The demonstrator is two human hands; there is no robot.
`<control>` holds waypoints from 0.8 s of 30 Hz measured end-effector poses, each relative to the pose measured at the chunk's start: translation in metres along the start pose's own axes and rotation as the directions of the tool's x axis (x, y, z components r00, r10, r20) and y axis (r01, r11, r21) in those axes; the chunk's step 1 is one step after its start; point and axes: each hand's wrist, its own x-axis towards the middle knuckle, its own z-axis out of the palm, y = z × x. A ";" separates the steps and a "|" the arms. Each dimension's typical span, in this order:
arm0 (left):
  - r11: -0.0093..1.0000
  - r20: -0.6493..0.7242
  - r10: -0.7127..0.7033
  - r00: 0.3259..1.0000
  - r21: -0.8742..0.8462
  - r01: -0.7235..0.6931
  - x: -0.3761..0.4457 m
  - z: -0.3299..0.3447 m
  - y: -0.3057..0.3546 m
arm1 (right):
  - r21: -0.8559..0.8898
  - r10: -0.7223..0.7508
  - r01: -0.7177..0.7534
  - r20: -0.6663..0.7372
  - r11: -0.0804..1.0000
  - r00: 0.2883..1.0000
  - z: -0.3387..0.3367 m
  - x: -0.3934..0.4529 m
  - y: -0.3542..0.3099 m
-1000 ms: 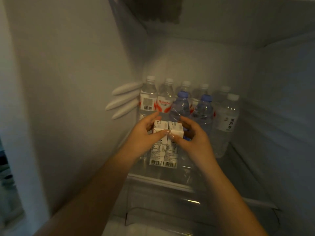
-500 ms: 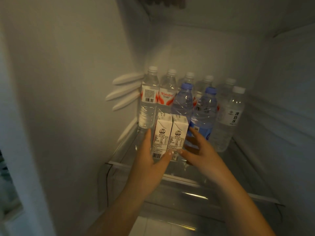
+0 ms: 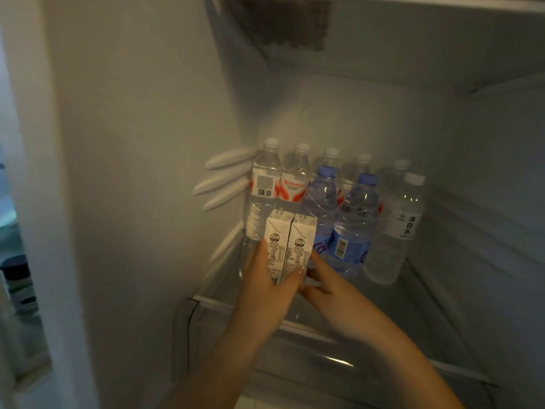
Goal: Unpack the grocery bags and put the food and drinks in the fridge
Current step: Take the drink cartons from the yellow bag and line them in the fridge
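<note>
Two small white drink cartons [image 3: 287, 236] stand side by side at the front left of the fridge's glass shelf [image 3: 418, 293]. My left hand [image 3: 265, 290] wraps their lower part, fingers up the left side and thumb across the front. From the right, my right hand [image 3: 327, 286] has its fingers against the bottom right edge of the right carton. The bases of the cartons are hidden behind my hands. Right behind them are water bottles: red-labelled ones [image 3: 293, 185], two with blue caps [image 3: 352, 228], and a clear one with a white cap [image 3: 396, 228].
The fridge's left wall [image 3: 147, 172] carries three white shelf ribs [image 3: 224, 180] close to the bottles. A transparent drawer [image 3: 324, 364] lies under the shelf. The right front of the shelf is bare glass. Blurred items show past the fridge edge at the far left [image 3: 17, 278].
The cartons went from held by their tops to standing on the shelf in front of the bottles. My hands slid down and now close around their lower part.
</note>
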 end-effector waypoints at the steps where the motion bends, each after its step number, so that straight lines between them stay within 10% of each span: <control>1: 1.000 -0.008 -0.006 1.000 0.003 0.006 0.003 0.000 -0.002 | -0.003 0.006 -0.006 0.011 1.000 1.000 0.000 0.004 -0.001; 24: 0.973 -0.222 -0.065 0.973 0.200 0.111 0.058 -0.040 -0.029 | 0.007 -0.045 0.045 0.052 0.999 0.998 0.033 0.074 -0.010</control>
